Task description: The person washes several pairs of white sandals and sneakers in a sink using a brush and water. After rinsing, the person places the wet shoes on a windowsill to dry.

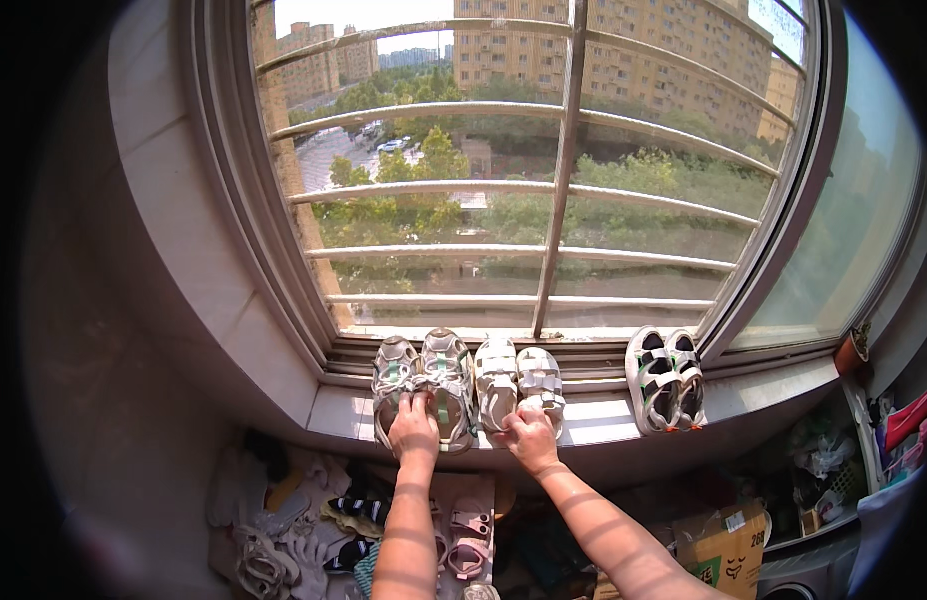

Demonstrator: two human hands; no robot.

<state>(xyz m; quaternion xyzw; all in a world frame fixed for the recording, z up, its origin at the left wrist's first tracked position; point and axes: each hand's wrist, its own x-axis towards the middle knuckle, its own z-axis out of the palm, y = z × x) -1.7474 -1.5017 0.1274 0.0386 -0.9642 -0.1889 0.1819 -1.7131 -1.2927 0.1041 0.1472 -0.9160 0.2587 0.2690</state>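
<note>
On the tiled window sill (591, 421) stands a pair of grey-white lace-up sneakers, a left one (394, 367) and a right one (447, 360), toes toward the window. My left hand (414, 431) grips them where their inner collars meet; some fingertips are hidden inside. Just to the right is a pair of white strapped sandals, a left one (496, 375) and a right one (540, 375). The bent fingers of my right hand (531, 439) are at the sandals' heels, closed around the right one's back edge. Both pairs rest on the sill.
Black-and-white sandals (662, 382) stand farther right on the sill. Window bars (426, 251) rise behind the shoes. Below lie pink sandals (469, 536), worn sneakers (261, 562) and crumpled cloths. A cardboard box (722, 551) sits lower right; a potted plant (852, 351) is at the sill's right end.
</note>
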